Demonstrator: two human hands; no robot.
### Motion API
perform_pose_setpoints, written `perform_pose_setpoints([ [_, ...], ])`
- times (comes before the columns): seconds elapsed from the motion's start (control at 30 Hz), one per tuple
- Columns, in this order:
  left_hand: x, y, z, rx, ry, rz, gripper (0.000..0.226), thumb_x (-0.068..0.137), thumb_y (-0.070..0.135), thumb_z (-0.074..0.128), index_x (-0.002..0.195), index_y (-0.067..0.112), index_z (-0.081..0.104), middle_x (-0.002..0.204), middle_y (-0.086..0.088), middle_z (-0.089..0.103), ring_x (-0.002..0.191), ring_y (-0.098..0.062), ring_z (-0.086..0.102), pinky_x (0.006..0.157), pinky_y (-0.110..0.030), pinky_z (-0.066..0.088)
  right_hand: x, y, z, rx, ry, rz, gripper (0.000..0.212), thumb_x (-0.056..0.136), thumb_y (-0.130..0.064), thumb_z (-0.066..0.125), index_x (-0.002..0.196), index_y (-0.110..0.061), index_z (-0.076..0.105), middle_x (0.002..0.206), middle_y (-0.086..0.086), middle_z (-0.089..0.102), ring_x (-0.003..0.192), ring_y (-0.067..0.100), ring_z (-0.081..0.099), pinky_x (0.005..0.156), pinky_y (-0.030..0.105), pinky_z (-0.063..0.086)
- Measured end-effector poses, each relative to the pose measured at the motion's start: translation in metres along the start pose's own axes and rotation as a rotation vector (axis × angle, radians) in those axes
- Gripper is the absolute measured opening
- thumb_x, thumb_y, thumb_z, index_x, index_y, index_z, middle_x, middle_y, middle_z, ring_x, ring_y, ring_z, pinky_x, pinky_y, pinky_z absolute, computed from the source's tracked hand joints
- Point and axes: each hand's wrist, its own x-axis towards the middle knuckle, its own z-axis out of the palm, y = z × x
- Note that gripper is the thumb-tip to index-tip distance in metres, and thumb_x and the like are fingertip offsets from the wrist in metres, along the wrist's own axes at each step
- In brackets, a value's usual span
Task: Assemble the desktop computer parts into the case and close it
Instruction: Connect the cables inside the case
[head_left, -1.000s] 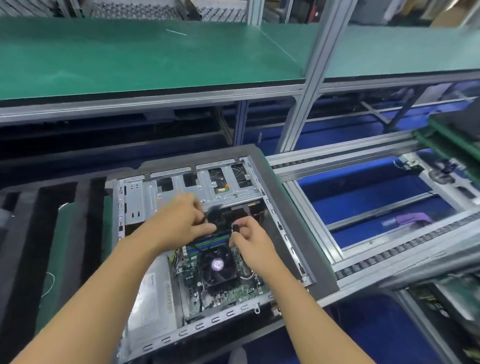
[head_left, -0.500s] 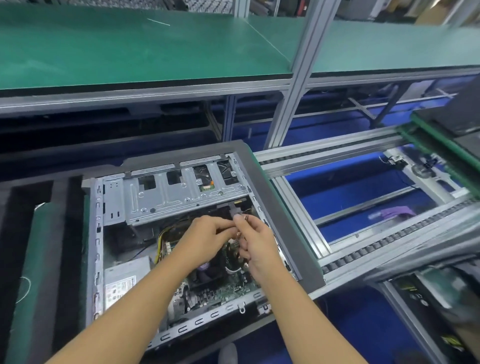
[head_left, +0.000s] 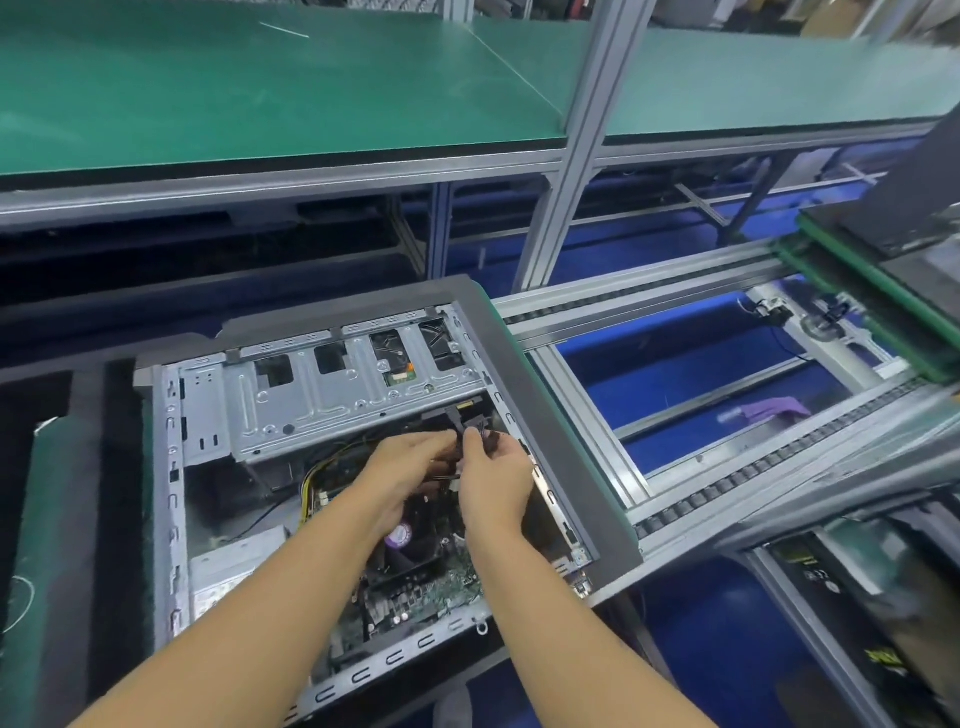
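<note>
An open desktop case lies on its side on a dark pallet. Inside are a silver drive cage, a motherboard with a black CPU fan, and a silver power supply at the lower left. Both hands meet below the drive cage's right end. My left hand and my right hand pinch a black cable connector and its wires between them. The connector's far end is partly hidden by my fingers.
The dark grey pallet sits on a roller conveyor running to the right. A green shelf on aluminium posts spans above. Another green-edged pallet stands at the right. Yellow cables lie in the case.
Both hands moved from above the CPU fan to the drive cage's right end and came together on the connector. The view has also shifted a little to the right.
</note>
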Motion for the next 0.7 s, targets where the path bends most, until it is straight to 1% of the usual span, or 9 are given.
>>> perform_pose_setpoints([
  [0.07, 0.004, 0.003, 0.006, 0.033, -0.009, 0.023, 0.017, 0.086, 0.037, 0.074, 0.097, 0.026, 0.079, 0.097, 0.005, 0.077, 0.099, -0.017, 0.071, 0.091, -0.038, 0.055, 0.002, 0.001, 0.002, -0.084, 0.003, -0.026, 0.021, 0.100, -0.036, 0.059, 0.088, -0.021, 0.067, 0.085, -0.002, 0.071, 0.079, 0.017, 0.067, 0.070, 0.035, 0.054],
  [0.13, 0.009, 0.004, 0.012, -0.014, 0.019, 0.003, 0.014, 0.085, 0.035, 0.075, 0.093, 0.026, 0.080, 0.096, 0.002, 0.077, 0.099, -0.020, 0.070, 0.093, -0.040, 0.055, 0.004, 0.002, 0.003, -0.046, -0.015, -0.014, 0.019, 0.101, -0.033, 0.058, 0.096, -0.016, 0.066, 0.092, 0.000, 0.071, 0.084, 0.019, 0.066, 0.071, 0.034, 0.052],
  [0.23, 0.013, 0.004, 0.014, -0.094, 0.030, -0.027, 0.014, 0.084, 0.028, 0.077, 0.093, 0.018, 0.080, 0.087, -0.003, 0.078, 0.080, -0.019, 0.072, 0.068, -0.029, 0.058, 0.008, 0.002, 0.004, 0.032, -0.031, 0.023, 0.012, 0.100, -0.028, 0.059, 0.094, -0.018, 0.064, 0.094, 0.001, 0.069, 0.086, 0.018, 0.066, 0.073, 0.033, 0.051],
  [0.27, 0.013, 0.004, 0.015, -0.108, 0.037, -0.019, 0.013, 0.084, 0.026, 0.077, 0.092, 0.016, 0.079, 0.085, -0.004, 0.078, 0.076, -0.019, 0.072, 0.064, -0.028, 0.056, 0.009, 0.003, 0.004, 0.048, -0.030, 0.028, 0.011, 0.100, -0.027, 0.060, 0.090, -0.021, 0.062, 0.093, 0.001, 0.070, 0.086, 0.019, 0.066, 0.074, 0.033, 0.052],
  [0.37, 0.014, 0.001, 0.018, -0.139, 0.099, 0.018, 0.007, 0.085, 0.023, 0.077, 0.086, 0.016, 0.079, 0.081, -0.003, 0.077, 0.072, -0.016, 0.070, 0.067, -0.028, 0.057, 0.010, 0.005, 0.006, 0.097, -0.027, 0.044, 0.011, 0.099, -0.027, 0.060, 0.089, -0.023, 0.064, 0.093, 0.000, 0.071, 0.086, 0.020, 0.068, 0.073, 0.032, 0.054],
  [0.5, 0.014, -0.002, 0.023, -0.132, 0.176, 0.054, 0.004, 0.083, 0.025, 0.078, 0.080, 0.023, 0.077, 0.075, 0.014, 0.075, 0.065, 0.005, 0.067, 0.050, -0.010, 0.047, 0.010, 0.005, 0.008, 0.160, -0.076, 0.087, 0.015, 0.100, -0.026, 0.060, 0.105, -0.014, 0.068, 0.105, 0.010, 0.072, 0.100, 0.033, 0.069, 0.091, 0.050, 0.057],
  [0.6, 0.014, -0.003, 0.021, -0.148, 0.179, 0.053, 0.004, 0.081, 0.025, 0.081, 0.079, 0.024, 0.078, 0.076, 0.014, 0.075, 0.082, -0.002, 0.068, 0.064, -0.018, 0.051, 0.017, 0.006, 0.007, 0.208, -0.134, 0.167, 0.008, 0.102, -0.027, 0.061, 0.106, -0.023, 0.066, 0.109, 0.004, 0.071, 0.103, 0.024, 0.068, 0.093, 0.044, 0.055],
  [0.67, 0.014, -0.003, 0.019, -0.173, 0.156, 0.038, 0.007, 0.079, 0.024, 0.082, 0.085, 0.021, 0.080, 0.087, 0.006, 0.077, 0.093, -0.014, 0.070, 0.083, -0.031, 0.056, 0.022, 0.004, 0.007, 0.296, -0.172, 0.265, 0.005, 0.101, -0.029, 0.063, 0.097, -0.032, 0.062, 0.106, -0.002, 0.069, 0.100, 0.017, 0.066, 0.091, 0.039, 0.053],
  [0.7, 0.013, -0.002, 0.019, -0.182, 0.143, 0.029, 0.011, 0.079, 0.023, 0.083, 0.088, 0.018, 0.080, 0.092, 0.001, 0.078, 0.096, -0.018, 0.070, 0.091, -0.037, 0.055, 0.025, 0.004, 0.007, 0.332, -0.188, 0.300, 0.003, 0.101, -0.029, 0.065, 0.101, -0.032, 0.064, 0.106, 0.000, 0.071, 0.101, 0.019, 0.067, 0.092, 0.041, 0.054],
])
